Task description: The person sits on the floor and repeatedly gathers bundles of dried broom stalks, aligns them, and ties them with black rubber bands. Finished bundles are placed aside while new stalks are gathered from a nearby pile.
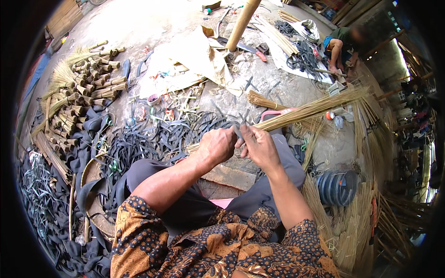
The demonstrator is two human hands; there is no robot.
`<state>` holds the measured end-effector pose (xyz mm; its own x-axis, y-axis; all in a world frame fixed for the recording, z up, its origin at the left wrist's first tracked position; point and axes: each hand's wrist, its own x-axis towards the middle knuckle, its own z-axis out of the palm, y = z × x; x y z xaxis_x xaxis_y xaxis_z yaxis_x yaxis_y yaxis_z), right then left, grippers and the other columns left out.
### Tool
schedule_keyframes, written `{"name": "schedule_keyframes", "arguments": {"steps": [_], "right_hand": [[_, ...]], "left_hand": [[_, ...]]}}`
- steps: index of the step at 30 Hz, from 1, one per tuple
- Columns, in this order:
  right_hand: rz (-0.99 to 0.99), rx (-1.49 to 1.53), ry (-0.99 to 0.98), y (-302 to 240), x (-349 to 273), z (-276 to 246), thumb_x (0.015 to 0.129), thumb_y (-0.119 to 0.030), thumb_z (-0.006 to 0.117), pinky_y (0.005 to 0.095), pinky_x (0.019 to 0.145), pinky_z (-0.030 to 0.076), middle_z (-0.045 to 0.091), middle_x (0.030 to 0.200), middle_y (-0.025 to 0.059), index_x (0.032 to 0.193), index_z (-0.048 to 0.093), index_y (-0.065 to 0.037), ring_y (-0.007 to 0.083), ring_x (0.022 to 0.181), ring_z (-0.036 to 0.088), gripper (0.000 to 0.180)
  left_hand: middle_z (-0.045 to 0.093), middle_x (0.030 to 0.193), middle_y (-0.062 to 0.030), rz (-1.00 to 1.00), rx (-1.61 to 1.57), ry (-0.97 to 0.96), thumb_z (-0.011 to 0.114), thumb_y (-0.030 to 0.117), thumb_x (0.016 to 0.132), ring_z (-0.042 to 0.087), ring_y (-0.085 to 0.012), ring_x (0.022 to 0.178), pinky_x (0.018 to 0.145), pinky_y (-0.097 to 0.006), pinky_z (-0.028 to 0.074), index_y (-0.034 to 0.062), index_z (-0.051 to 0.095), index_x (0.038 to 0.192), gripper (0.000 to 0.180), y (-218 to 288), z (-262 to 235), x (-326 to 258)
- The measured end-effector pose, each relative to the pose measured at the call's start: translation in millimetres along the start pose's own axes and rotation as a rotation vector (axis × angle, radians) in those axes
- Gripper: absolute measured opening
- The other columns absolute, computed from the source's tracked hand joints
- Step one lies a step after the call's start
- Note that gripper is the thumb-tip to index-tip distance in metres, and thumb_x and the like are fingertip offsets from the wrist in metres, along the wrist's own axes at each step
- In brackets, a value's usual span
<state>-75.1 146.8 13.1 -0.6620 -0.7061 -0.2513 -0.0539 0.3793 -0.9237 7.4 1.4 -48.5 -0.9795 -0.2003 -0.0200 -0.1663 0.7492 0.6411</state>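
Observation:
A long bundle of thin straw-coloured sticks [310,110] slants from my lap up to the right, its feathery tips spreading at the far end. My left hand [217,146] is closed over the bundle near its cut end, which shows just left of my wrist. Close beside it, my right hand [260,148] is closed with thumb and fingers pinched at a dark rubber strip [238,132] on the bundle between the two hands. My fingers partly hide the strip. Below the hands, a flat wooden board [229,177] lies between my bent legs.
Tied stick bundles [99,81] are piled at the left. Black rubber strips [157,139] cover the floor ahead, near a round woven tray [92,204]. A knife [250,49] lies beside a bamboo pole [243,25]. At right stands a dark coil [337,187]; another person [340,46] crouches far right.

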Motion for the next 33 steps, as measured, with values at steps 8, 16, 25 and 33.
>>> {"name": "schedule_keyframes", "arguments": {"steps": [8,16,25,33], "right_hand": [[0.103,0.301,-0.014,30.1,-26.9,15.3,0.112,-0.020,0.050,0.0227,0.050,0.038,0.054,0.079,-0.0008,0.113,0.059,-0.001,0.0047,0.058,0.044,0.021],[0.073,0.438,-0.026,35.8,-57.0,-12.7,0.112,-0.027,0.055,0.0207,0.046,0.027,0.040,0.064,-0.0107,0.124,0.061,-0.007,-0.0007,0.051,0.032,0.024],[-0.071,0.542,0.043,23.9,-31.3,-9.6,0.107,-0.025,0.065,0.0191,0.044,0.025,0.050,0.073,-0.0092,0.129,0.059,-0.006,-0.0017,0.050,0.032,0.030],[-0.120,0.456,0.076,29.4,-23.9,-1.7,0.107,-0.030,0.064,0.0196,0.045,0.024,0.046,0.074,-0.0098,0.123,0.061,-0.004,-0.0011,0.054,0.034,0.030]], "left_hand": [[0.072,0.084,-0.0248,-0.057,0.070,0.105,0.065,0.021,0.095,0.074,-0.0428,0.082,0.070,-0.053,0.058,0.0049,0.058,0.104,0.020,1.9,5.4,8.8],[0.073,0.084,-0.0128,-0.170,-0.441,-0.261,0.080,0.016,0.078,0.073,-0.0210,0.076,0.073,-0.038,0.058,-0.0021,0.066,0.114,0.043,11.0,-34.6,15.8],[0.071,0.087,-0.0233,0.028,-0.370,-0.178,0.081,0.026,0.085,0.072,-0.0373,0.087,0.081,-0.043,0.057,-0.0042,0.062,0.109,0.043,32.8,-36.0,-4.3],[0.068,0.083,-0.0250,-0.009,-0.316,-0.096,0.073,0.024,0.089,0.069,-0.0422,0.079,0.070,-0.046,0.053,-0.0015,0.057,0.118,0.041,31.4,-26.0,-4.5]]}}
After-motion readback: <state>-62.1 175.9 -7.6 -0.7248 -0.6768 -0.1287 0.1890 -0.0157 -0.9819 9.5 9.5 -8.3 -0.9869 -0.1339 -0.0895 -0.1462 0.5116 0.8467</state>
